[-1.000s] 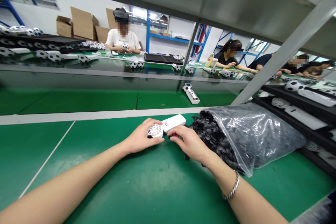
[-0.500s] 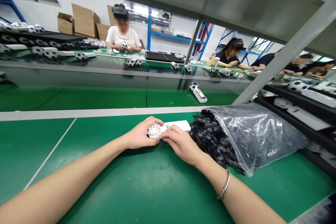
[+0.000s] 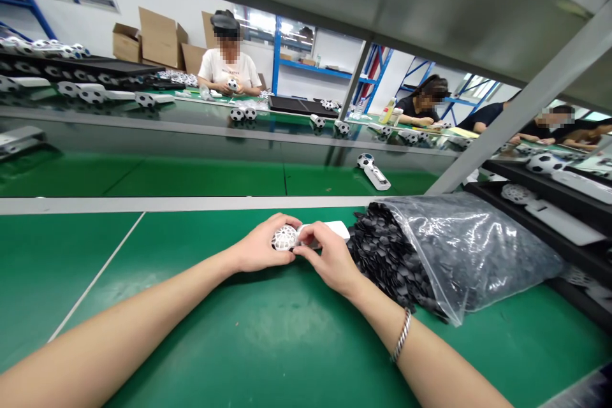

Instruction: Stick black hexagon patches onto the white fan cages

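Green desk (image 3: 191, 331) in a factory line: left hand (image 3: 258, 248) grips the white handheld fan (image 3: 306, 234) by its lattice head, right hand (image 3: 329, 258) pinches its neck. Light, rigid plastic; the grille looks fragile, the handle safer.

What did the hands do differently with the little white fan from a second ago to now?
The white fan was tipped up at its handle end a second ago; now it lies flatter and lower. The right hand has closed in against the round head. The left hand still cups that head, and the bag of black pieces has not moved.
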`<state>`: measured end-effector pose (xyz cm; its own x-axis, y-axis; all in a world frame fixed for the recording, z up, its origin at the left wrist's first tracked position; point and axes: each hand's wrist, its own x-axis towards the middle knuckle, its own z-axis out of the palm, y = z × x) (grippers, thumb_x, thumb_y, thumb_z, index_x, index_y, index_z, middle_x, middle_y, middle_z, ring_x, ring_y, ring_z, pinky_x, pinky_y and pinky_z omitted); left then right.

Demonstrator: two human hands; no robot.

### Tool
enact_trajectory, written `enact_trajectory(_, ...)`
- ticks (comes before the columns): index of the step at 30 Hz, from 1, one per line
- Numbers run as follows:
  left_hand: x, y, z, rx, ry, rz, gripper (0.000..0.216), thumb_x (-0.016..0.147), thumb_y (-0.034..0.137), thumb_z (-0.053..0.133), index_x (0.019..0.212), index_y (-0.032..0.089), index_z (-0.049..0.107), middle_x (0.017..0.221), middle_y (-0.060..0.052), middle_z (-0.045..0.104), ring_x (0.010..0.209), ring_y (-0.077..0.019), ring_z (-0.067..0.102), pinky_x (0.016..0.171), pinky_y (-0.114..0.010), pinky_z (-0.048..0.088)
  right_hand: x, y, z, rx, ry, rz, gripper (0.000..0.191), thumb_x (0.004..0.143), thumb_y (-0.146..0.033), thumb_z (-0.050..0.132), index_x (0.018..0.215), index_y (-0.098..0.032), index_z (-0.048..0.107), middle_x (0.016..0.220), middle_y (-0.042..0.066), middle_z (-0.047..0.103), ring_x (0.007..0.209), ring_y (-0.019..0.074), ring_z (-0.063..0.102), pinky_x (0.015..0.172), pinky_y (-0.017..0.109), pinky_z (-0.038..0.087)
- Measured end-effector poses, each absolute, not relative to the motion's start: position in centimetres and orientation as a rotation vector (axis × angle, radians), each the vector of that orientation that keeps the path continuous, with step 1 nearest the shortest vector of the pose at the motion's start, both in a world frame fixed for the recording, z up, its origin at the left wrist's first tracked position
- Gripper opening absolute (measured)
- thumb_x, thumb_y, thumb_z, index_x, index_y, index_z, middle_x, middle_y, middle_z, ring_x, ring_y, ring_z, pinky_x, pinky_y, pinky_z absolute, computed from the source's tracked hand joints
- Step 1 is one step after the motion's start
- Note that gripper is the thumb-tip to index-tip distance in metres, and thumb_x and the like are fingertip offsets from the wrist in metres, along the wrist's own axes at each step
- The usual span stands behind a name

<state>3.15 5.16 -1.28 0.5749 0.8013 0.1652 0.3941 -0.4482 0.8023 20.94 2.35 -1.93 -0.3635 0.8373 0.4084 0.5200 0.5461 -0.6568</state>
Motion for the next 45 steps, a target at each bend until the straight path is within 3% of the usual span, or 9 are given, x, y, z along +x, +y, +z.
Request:
enact_trajectory(7, 3.5, 4.6, -1.2, 2.064, 0.992, 0.758, 0.038, 0.062, 0.021, 0.058, 0.099, 0.019, 0.051, 0.097, -0.002, 0.054, 0.088, -0.0196, 0.052, 0.079, -0.032, 0.043, 21.0, 2.6, -2.2, -1.127, -1.96, 0.601, 0.013, 0.075, -0.022, 0.061, 0.084, -0.02, 0.053, 0.082, 0.001, 0.054, 0.077, 0.0134, 0.052, 0.071, 0.026, 0.043)
enact_trajectory(12, 2.7, 7.2, -1.8, 1.728, 1.082, 0.89, 0.042, 0.062, 0.027, 0.062, 0.101, 0.016, 0.049, 0.087, -0.002, 0.058, 0.073, -0.0169, 0.057, 0.064, -0.028, 0.047, 21.0, 2.5, -1.9, -1.143, -1.873, 0.462, 0.022, 0.074, -0.027, 0.062, 0.093, -0.02, 0.053, 0.106, 0.008, 0.049, 0.094, 0.0179, 0.05, 0.071, 0.027, 0.045)
enact_trajectory(16, -0.8, 11.4, -3.0, 1.685, 1.405, 1.207, 0.053, 0.076, 0.043, 0.047, 0.119, 0.013, 0.038, 0.111, -0.012, 0.052, 0.098, -0.0232, 0.055, 0.08, -0.037, 0.046, 21.3, 2.5, -2.3, -1.216, -1.95, 0.521, 0.021, 0.076, -0.025, 0.058, 0.096, -0.021, 0.052, 0.113, 0.009, 0.046, 0.09, 0.017, 0.052, 0.067, 0.028, 0.047)
enact_trajectory(19, -3.9, 13.2, -3.8, 1.795, 1.555, 1.217, 0.061, 0.07, 0.04, 0.057, 0.125, 0.021, 0.038, 0.134, -0.012, 0.031, 0.124, -0.0306, 0.03, 0.099, -0.046, 0.029, 21.5, 2.6, -3.0, -1.238, -2.04, 0.637, 0.021, 0.077, -0.023, 0.056, 0.097, -0.022, 0.052, 0.115, 0.007, 0.045, 0.087, 0.0152, 0.054, 0.066, 0.028, 0.048)
enact_trajectory(22, -5.2, 13.5, -4.5, 1.934, 1.645, 1.094, 0.069, 0.062, 0.034, 0.066, 0.126, 0.026, 0.041, 0.143, -0.008, 0.017, 0.13, -0.035, 0.013, 0.104, -0.049, 0.017, 21.8, 2.5, -3.3, -1.226, -2.112, 0.69, 0.02, 0.078, -0.022, 0.054, 0.097, -0.023, 0.051, 0.114, 0.006, 0.046, 0.084, 0.014, 0.055, 0.072, 0.029, 0.048)
enact_trajectory(30, -4.0, 12.2, -4.5, 2.157, 1.751, 0.846, 0.057, 0.071, 0.032, 0.057, 0.126, 0.033, 0.041, 0.144, -0.004, 0.021, 0.126, -0.0307, 0.028, 0.102, -0.046, 0.024, 22.5, 2.8, -4.1, -1.206, -2.315, 0.567, 0.013, 0.083, -0.029, 0.046, 0.093, -0.026, 0.054, 0.105, 0.007, 0.054, 0.101, 0.0207, 0.052, 0.085, 0.035, 0.046)
enact_trajectory(38, -3.9, 11.6, -4.3, 2.128, 1.827, 0.921, 0.057, 0.068, 0.034, 0.06, 0.122, 0.029, 0.043, 0.124, -0.006, 0.046, 0.114, -0.0264, 0.042, 0.096, -0.04, 0.033, 22.7, 3.5, -5.4, -1.161, -2.301, 0.485, 0.013, 0.081, -0.035, 0.047, 0.085, -0.028, 0.057, 0.101, 0.008, 0.057, 0.1, 0.0231, 0.055, 0.081, 0.033, 0.048)
enact_trajectory(42, -3.8, 11.8, -3.7, 1.995, 1.964, 1.149, 0.022, 0.071, 0.035, 0.054, 0.087, 0.02, 0.053, 0.091, -0.004, 0.054, 0.089, -0.0191, 0.051, 0.078, -0.029, 0.042, 22.6, 3.3, -4.8, -1.164, -2.367, 0.53, 0.014, 0.083, -0.033, 0.046, 0.089, -0.026, 0.056, 0.102, 0.009, 0.056, 0.1, 0.0216, 0.054, 0.082, 0.032, 0.047)
enact_trajectory(45, -3.6, 11.5, -3.1, 1.912, 1.979, 1.289, 0.022, 0.074, 0.038, 0.044, 0.062, 0.02, 0.037, 0.064, 0.001, 0.045, 0.063, -0.0145, 0.045, 0.06, -0.026, 0.038, 22.2, 2.4, -4.2, -1.178, -2.32, 0.524, 0.013, 0.083, -0.028, 0.047, 0.09, -0.022, 0.056, 0.101, 0.008, 0.056, 0.097, 0.019, 0.053, 0.085, 0.031, 0.044)
